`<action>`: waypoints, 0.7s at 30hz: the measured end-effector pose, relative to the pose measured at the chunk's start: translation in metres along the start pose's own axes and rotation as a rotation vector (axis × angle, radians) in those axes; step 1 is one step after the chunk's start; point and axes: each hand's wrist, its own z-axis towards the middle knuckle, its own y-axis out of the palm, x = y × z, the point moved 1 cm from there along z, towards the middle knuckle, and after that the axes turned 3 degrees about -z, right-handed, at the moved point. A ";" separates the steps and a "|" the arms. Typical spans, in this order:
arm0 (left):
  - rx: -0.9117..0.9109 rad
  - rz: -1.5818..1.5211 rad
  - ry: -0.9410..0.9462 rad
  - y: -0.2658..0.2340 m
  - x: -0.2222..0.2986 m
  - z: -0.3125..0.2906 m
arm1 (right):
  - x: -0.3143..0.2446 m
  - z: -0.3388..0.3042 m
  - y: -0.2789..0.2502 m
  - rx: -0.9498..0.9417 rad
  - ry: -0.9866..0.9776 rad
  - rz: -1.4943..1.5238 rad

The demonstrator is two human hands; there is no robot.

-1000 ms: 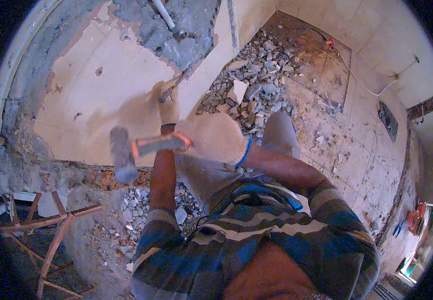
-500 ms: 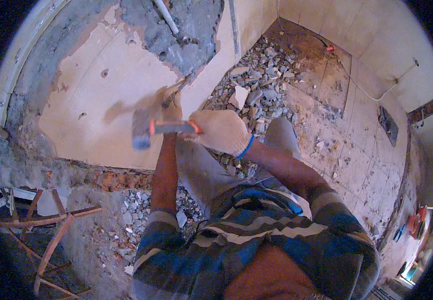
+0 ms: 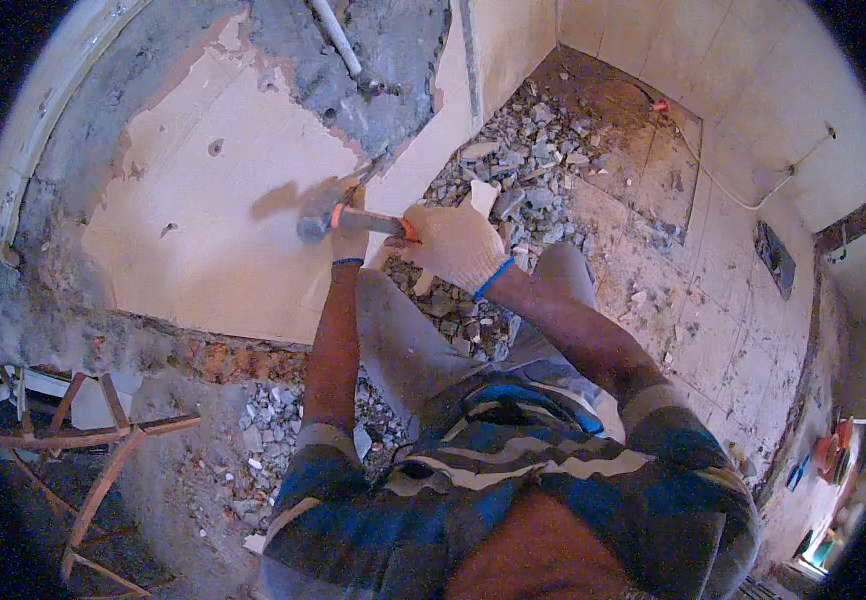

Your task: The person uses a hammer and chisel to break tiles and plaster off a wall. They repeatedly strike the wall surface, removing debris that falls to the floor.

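Swings the hammer [image 3: 363, 220], gripped in the curled right hand [image 3: 453, 242], farther and rightward than a moment ago, now overlapping the left hand [image 3: 350, 244], seemingly closed round a slim tool [image 3: 374, 166] at the pale wall covering's [image 3: 213, 215] broken edge, bringing both tools closer.

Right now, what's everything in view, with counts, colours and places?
Wall tiling: one area, cream, left
Pipe: one, whitish, upper left
Rubble heap: one, grey, upper centre
Rubble patch: one, grey, lower left
Frame: one, reddish-brown, lower-left corner
Cable: one, whitish, upper right
Hammer: one, grey and orange, left of centre
Chisel-like tool: one, dark, upper left of centre
Trousers: one pair, grey, centre
Striped shirt: one, blue and beige, bottom
Left hand: one, cream-gloved, gripping the chisel-like tool
Right hand: one, cream-gloved, gripping the hammer
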 end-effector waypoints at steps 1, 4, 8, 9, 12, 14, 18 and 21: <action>0.011 -0.133 -0.041 0.000 -0.002 -0.007 | -0.006 -0.006 -0.002 0.002 -0.012 0.025; 0.039 -0.209 -0.085 -0.006 0.007 -0.004 | -0.028 -0.019 -0.019 0.102 -0.146 0.052; 0.129 -0.109 -0.120 -0.018 0.035 0.009 | -0.054 -0.027 -0.037 0.125 -0.315 0.110; 0.212 -0.059 -0.091 -0.018 0.039 0.011 | -0.055 -0.026 -0.037 0.092 -0.328 0.081; 0.183 -0.224 -0.145 -0.008 0.031 0.009 | -0.042 -0.016 -0.029 0.064 -0.358 0.065; 0.031 -0.222 -0.217 0.001 0.017 -0.001 | -0.025 -0.002 -0.017 -0.013 -0.238 0.046; -0.226 0.654 0.215 0.013 0.003 -0.006 | 0.001 0.015 -0.004 -0.164 -0.039 -0.037; -0.170 -0.205 -0.422 0.010 0.009 0.008 | -0.010 0.001 -0.010 -0.064 -0.123 -0.003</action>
